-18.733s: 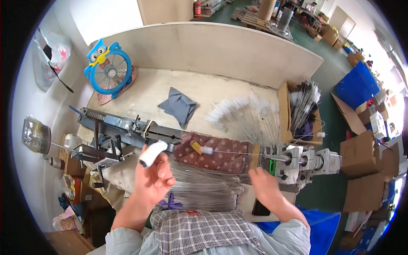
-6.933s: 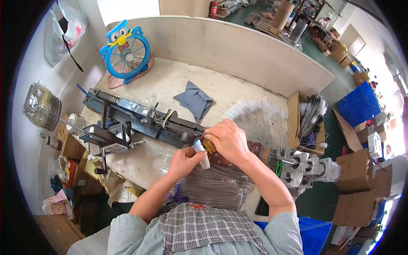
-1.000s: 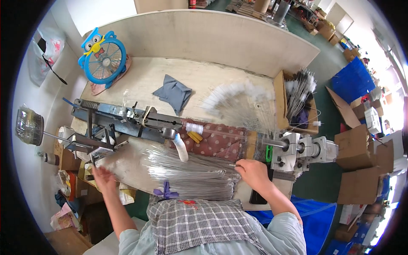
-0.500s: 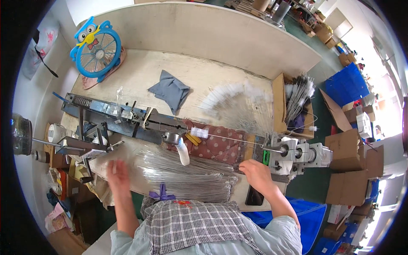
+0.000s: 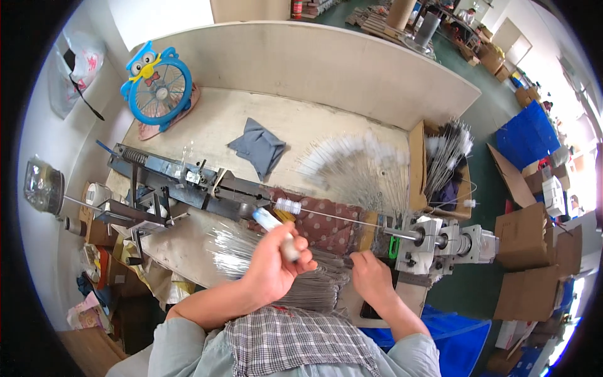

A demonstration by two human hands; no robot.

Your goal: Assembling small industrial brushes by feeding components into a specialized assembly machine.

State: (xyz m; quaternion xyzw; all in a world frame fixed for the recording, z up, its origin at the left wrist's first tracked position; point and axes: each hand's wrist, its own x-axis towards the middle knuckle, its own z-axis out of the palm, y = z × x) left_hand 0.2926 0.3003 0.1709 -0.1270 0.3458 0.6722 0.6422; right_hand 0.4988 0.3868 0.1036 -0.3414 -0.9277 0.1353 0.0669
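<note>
My left hand [image 5: 273,267] is wrapped round a white, cloth-like covered handle [image 5: 267,218] at the middle of the bench machine [image 5: 220,188]. Just beyond it, a brush with white bristles [image 5: 288,206] lies on a long wire stem [image 5: 342,218], which runs right to the metal spindle [image 5: 408,234]. My right hand [image 5: 373,279] is closed, fingertips pressed together below the spindle, by the ends of a bundle of thin wires [image 5: 326,273]; what they pinch is hidden. Part of that bundle lies behind my left hand. Under the stem is a dotted brown cloth [image 5: 323,225].
White-bristled brushes [image 5: 352,160] lie fanned across the back right. Beside them a cardboard box [image 5: 417,166] holds more wire pieces. A grey cloth [image 5: 259,147] and a blue fan [image 5: 162,91] are farther back. A metal frame with cranks [image 5: 135,217] stands left; a blue bin [image 5: 461,333] is lower right.
My left hand has swung right from the bench's left side and taken hold of the white handle. My right hand stays near the wire ends. The whole view has shifted slightly.
</note>
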